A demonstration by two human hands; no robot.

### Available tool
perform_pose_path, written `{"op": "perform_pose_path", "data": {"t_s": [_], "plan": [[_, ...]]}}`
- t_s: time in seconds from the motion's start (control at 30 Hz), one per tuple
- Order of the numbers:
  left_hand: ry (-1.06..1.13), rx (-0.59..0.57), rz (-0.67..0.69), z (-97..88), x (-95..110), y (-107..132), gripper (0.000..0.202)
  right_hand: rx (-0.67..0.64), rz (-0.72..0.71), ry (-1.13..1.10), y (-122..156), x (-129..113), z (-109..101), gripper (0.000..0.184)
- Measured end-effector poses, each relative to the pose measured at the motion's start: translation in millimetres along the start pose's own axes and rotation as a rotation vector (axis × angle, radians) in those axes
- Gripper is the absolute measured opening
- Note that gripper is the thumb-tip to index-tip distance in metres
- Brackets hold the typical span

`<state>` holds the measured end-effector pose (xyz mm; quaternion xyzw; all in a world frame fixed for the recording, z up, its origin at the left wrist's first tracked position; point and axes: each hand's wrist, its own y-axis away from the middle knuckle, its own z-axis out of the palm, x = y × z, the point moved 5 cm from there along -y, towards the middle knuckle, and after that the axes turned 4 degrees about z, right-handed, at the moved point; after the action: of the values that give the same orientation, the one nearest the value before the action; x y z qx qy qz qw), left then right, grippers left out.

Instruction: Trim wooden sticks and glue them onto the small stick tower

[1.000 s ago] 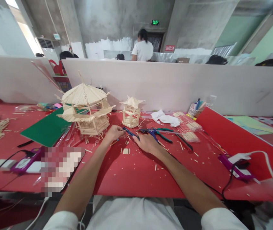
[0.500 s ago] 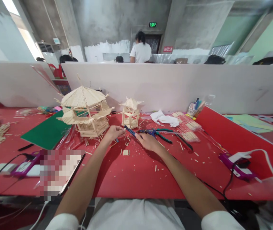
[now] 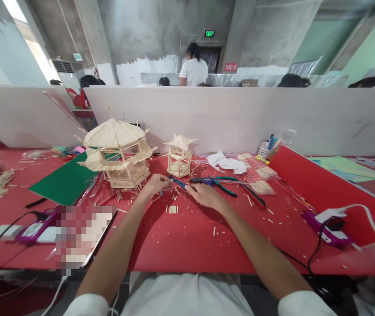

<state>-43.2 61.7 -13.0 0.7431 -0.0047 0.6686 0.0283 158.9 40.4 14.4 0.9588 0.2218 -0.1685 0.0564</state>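
My left hand [image 3: 157, 183] is closed in a pinch beside the tool's tip; a small pale piece of wooden stick is at its fingertips, mostly hidden. My right hand [image 3: 203, 194] is wrapped around a slim blue tool [image 3: 177, 181] with a dark tip, pointing left toward the left fingers. Just behind the hands stands a small wooden-stick pavilion [image 3: 179, 158]. To its left is a larger two-roofed stick pavilion [image 3: 116, 153]. A short row of cut sticks [image 3: 173, 210] lies on the red table in front of my hands.
Green-handled pliers [image 3: 225, 185] lie right of my right hand. Beyond them are bagged sticks [image 3: 262, 187], a white cloth [image 3: 226, 164] and a pen cup [image 3: 265, 152]. A green board [image 3: 64, 177], a tablet [image 3: 90, 237] and power strips [image 3: 325, 228] flank the workspace. A white partition [image 3: 223, 118] closes the back.
The blue tool's tip has shifted slightly left and down, closer to the left fingers. The pale bit at the left fingertips shows less clearly. Both arms stay almost in place.
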Motion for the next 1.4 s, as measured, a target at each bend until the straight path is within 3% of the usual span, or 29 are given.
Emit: {"op": "perform_pose_path", "data": {"t_s": [0.53,0.9,1.17,1.4], "plan": [[-0.124,0.0,0.029,2.6,3,0,0.016,-0.039,-0.077,0.129,9,-9,1,0.066],[-0.123,0.037,0.08,1.1,4,-1,0.011,0.049,-0.074,0.223,12,-18,1,0.056],[-0.065,0.056,0.094,0.5,5,0,0.017,0.031,-0.025,0.16,8,-19,4,0.055],[-0.013,-0.025,0.117,8.8,9,1,0.03,0.062,0.089,0.215,3,-15,4,0.056]]}}
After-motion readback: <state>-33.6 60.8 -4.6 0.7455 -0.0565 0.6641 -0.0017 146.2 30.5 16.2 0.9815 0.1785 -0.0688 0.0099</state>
